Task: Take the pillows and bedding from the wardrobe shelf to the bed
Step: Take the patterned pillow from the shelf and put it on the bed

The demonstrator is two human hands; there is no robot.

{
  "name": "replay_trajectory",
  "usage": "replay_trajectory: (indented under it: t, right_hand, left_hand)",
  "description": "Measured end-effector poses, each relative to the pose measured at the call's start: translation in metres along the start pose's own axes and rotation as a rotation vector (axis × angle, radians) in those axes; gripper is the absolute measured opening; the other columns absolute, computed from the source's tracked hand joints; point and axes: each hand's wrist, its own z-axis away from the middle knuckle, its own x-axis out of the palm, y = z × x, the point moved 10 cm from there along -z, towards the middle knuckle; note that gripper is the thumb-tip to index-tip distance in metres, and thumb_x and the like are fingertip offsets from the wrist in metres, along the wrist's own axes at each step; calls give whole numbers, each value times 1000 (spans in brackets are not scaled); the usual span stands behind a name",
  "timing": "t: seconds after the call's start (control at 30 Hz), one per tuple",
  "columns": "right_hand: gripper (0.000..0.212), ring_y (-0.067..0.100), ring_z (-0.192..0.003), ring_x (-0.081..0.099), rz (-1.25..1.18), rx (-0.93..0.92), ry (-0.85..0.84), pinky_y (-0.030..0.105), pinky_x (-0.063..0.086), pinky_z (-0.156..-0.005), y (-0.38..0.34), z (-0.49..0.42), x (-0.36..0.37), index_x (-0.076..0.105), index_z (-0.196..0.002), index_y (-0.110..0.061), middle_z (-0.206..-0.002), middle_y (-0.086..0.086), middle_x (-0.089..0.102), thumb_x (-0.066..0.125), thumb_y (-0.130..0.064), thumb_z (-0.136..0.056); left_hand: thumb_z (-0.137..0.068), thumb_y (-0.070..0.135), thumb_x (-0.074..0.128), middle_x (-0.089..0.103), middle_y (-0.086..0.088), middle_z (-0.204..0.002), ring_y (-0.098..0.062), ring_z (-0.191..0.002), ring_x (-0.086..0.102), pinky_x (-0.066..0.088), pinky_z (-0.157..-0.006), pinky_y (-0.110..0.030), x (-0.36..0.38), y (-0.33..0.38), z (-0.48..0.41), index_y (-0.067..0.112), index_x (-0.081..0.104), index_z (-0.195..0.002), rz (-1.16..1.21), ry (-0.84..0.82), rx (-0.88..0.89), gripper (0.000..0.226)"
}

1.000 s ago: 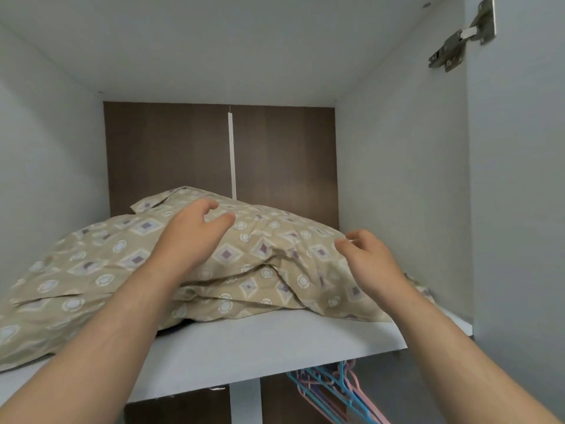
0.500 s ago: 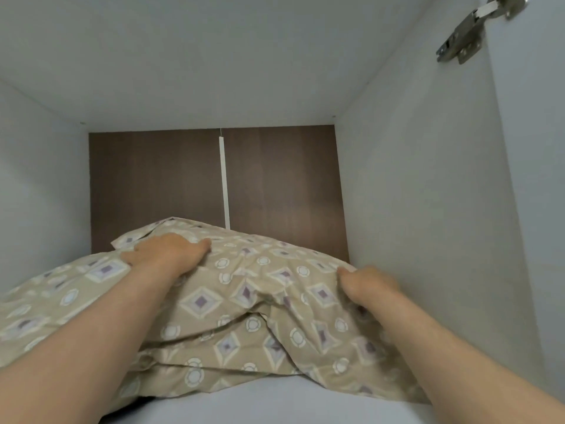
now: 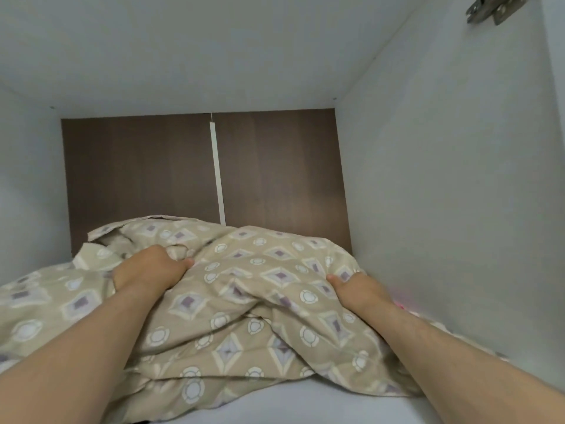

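Observation:
A heap of beige bedding [image 3: 244, 304] printed with diamonds and white circles lies on the white wardrobe shelf [image 3: 275, 405]. My left hand [image 3: 149, 267] grips a bunched fold near the top left of the heap, fingers sunk into the cloth. My right hand [image 3: 357, 289] grips the heap's right side, thumb on top and fingers buried underneath. Both forearms reach in from the bottom corners. No separate pillow shows apart from the heap.
The compartment has white side walls, a white ceiling and a dark brown back panel [image 3: 275, 166] with a white vertical strip [image 3: 217, 179]. A metal door hinge [image 3: 489, 7] sits at the upper right. Something pink [image 3: 400, 302] peeks out beside the right wall.
Both hands went from hovering over the bedding to grasping it. The fabric now bunches up between them, and the view has moved closer and tilted upward.

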Motion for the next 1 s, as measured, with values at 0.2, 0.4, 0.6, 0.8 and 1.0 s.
replay_trajectory:
  t: [0.2, 0.4, 0.6, 0.8, 1.0]
  right_hand:
    - [45, 26, -83, 59, -33, -87, 269, 35, 47, -70, -13, 23, -41, 54, -88, -16, -94, 7, 67, 48, -61, -86]
    - [40, 27, -69, 49, -70, -196, 504, 35, 39, -61, -44, 76, -86, 46, -84, -14, -77, 6, 57, 49, -53, -91]
    - [43, 28, -68, 46, -123, -257, 657, 37, 34, -61, -61, 123, -148, 44, -77, -13, -69, 0, 48, 54, -54, -88]
    - [43, 28, -71, 47, -101, -276, 724, 37, 34, -62, -57, 174, -180, 44, -75, -14, -67, -4, 46, 55, -54, -86]
    - [42, 26, -69, 47, -136, -257, 709, 35, 31, -62, -31, 225, -191, 35, -68, -21, -66, -7, 45, 58, -51, -86]
  left_hand:
    - [-84, 58, 56, 60, -6, -90, -36, -96, 61, 38, -72, -36, -18, -17, 21, 19, 52, -85, 303, 156, 29, 39]
    - [-82, 52, 63, 61, -8, -77, -31, -73, 54, 39, -66, -36, -60, -46, 36, 11, 56, -80, 719, 362, -12, 41]
    - [-81, 43, 67, 49, 0, -64, -28, -68, 50, 36, -62, -34, -108, -50, 51, 17, 43, -64, 944, 452, 68, 39]
    - [-77, 47, 68, 59, -9, -77, -27, -73, 55, 44, -64, -36, -130, -61, 64, 11, 54, -76, 996, 488, 113, 38]
    - [-78, 44, 69, 50, -4, -67, -25, -67, 49, 34, -60, -33, -140, -70, 113, 13, 47, -70, 1014, 481, 111, 39]
